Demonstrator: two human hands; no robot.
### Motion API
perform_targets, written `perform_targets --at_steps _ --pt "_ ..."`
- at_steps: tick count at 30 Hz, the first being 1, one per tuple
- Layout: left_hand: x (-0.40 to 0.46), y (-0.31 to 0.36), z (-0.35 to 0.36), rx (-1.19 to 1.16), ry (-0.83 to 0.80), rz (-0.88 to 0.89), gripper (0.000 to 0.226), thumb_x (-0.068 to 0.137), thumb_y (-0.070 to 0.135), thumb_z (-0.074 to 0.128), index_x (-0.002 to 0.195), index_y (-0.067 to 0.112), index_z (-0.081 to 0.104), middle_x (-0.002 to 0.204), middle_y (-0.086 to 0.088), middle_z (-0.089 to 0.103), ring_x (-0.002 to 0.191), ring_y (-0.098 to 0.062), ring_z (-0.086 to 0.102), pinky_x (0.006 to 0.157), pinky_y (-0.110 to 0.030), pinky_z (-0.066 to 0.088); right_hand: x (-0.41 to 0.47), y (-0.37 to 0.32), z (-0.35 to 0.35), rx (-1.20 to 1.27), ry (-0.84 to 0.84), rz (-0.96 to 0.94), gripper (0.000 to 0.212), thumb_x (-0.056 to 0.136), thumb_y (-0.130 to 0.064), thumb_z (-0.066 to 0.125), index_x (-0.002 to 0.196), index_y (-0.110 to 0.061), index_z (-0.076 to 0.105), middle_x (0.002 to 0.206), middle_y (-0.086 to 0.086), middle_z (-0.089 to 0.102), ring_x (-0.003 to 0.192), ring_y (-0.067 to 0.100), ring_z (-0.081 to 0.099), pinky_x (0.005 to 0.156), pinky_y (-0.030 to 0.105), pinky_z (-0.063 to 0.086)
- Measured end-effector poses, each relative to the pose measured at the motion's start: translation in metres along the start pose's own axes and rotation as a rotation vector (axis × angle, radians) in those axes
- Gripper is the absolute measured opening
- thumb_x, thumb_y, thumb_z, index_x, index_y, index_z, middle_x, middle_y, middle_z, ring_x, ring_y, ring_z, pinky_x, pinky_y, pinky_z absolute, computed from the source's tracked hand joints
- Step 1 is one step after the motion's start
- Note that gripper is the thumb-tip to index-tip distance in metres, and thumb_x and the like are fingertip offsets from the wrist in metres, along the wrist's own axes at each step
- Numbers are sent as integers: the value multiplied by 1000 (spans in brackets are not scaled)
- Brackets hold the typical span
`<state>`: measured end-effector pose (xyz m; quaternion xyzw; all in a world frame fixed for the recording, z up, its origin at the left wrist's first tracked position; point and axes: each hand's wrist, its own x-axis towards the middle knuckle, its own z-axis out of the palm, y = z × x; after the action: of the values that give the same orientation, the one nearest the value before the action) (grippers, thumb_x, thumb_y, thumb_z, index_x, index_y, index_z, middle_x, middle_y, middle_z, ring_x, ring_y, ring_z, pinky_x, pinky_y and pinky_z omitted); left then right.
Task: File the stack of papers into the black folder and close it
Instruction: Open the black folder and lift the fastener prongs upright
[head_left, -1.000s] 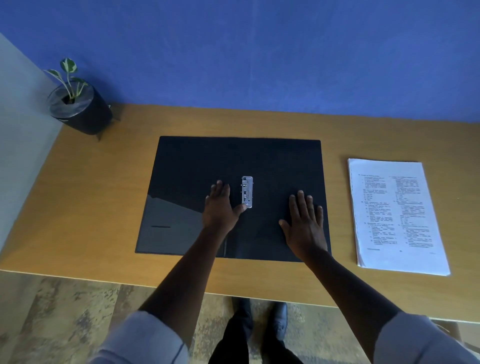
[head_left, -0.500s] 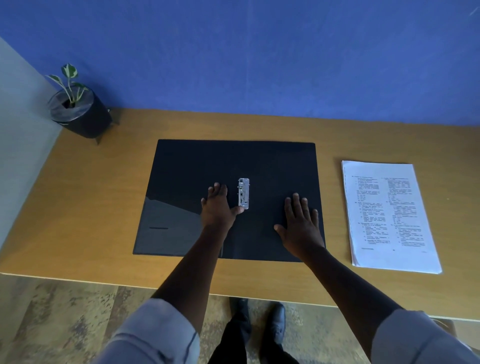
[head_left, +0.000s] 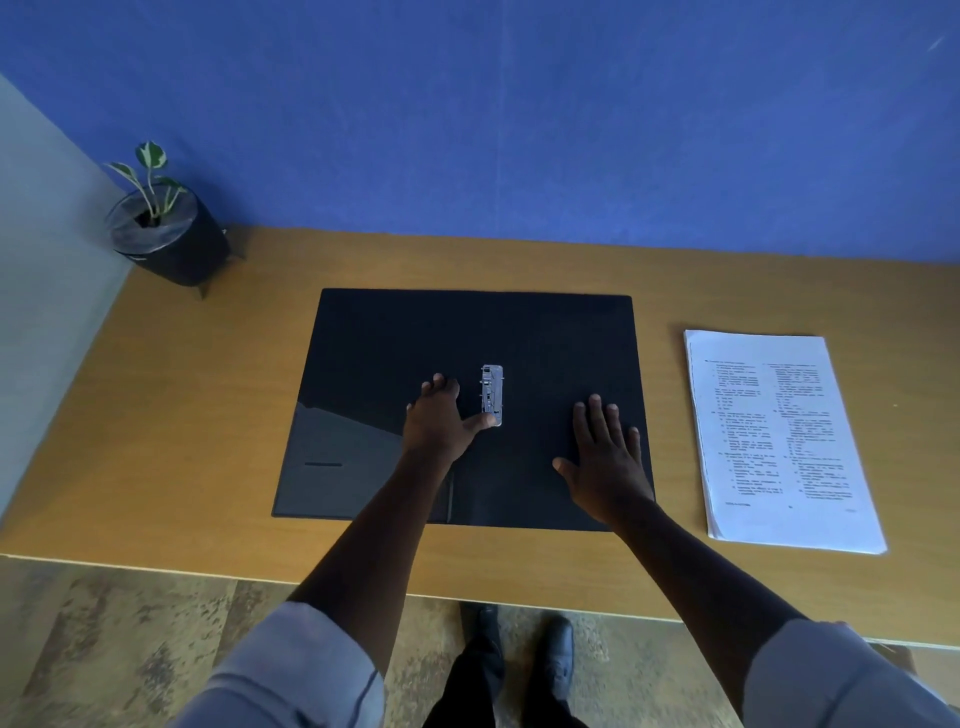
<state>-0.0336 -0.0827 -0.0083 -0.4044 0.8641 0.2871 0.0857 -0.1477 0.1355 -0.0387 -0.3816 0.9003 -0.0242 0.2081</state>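
Pressing flat on the open black folder (head_left: 545, 343), the right hand (head_left: 605, 457) lies palm-down with fingers spread on the right-hand cover, gripping nothing. The left hand (head_left: 434, 421) rests just left of the spine, loosely open, its thumb touching the lower end of the metal clip (head_left: 492, 395); it grasps nothing either. Off to the right of the folder, apart from it, the stack of papers (head_left: 779, 441) lies squared up on the wooden desk (head_left: 208, 415), not yet filed. Such a stack is probably light but floppy and apt to fan out, so taking it by a long edge, with fingers slid underneath and thumb on top, looks safest. The folder's covers seem thin and bendable, smooth enough to slide. A potted plant (head_left: 166, 234) stands in the far left corner.
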Motion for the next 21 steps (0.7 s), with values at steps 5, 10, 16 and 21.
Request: perform_targets --at_steps 5,10,16,21 --pt "7 -3 -23 -225 27 48 72 84 55 67 147 26 47 150 -1 49 140 -20 43 112 -33 36 -1 -2 1 -2 3 6 84 102 -52 40 159 -13 -7 168 11 -15 154 33 -14 124 54 3" --pt "16 7 -33 -230 63 151 48 86 53 63 130 33 64 134 9 64 127 -13 57 104 -35 47 0 -3 -1 -4 -2 5 85 101 -52 40 159 -14 -8 168 11 -15 154 33 -14 124 54 3" --pt "41 20 -40 -226 140 225 18 93 34 59 100 30 74 101 13 75 94 -9 68 83 -35 56 0 -2 0 -18 -2 6 85 101 -52 41 160 -13 -6 168 11 -13 154 34 -12 124 53 5" --pt "63 21 -45 -172 131 214 16 92 34 57 93 30 73 94 12 73 87 -11 67 76 -31 54 1 -2 2 -13 10 0 84 101 -51 42 160 -13 -5 168 12 -11 155 34 -11 124 54 5"
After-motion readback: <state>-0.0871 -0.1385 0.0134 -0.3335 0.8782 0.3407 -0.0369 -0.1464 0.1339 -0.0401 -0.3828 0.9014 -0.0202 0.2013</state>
